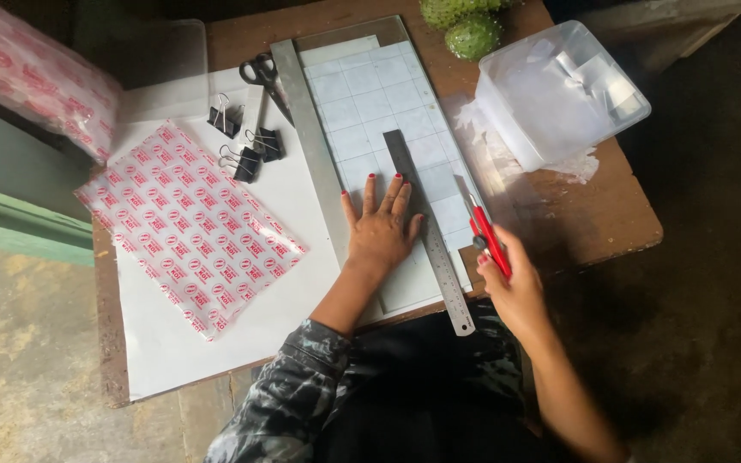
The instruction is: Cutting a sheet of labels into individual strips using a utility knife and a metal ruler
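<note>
My left hand lies flat, fingers spread, on a white sheet ruled into a grid, pressing beside a steel ruler that runs diagonally down the sheet. My right hand grips a red utility knife with its blade pointing up along the right side of the ruler. A longer metal straightedge lies along the left border of the gridded sheet.
Three black binder clips and black-handled scissors lie at the upper left. A red-patterned plastic sheet rests on white paper. A clear plastic box and green bumpy fruit stand at the wooden table's far right.
</note>
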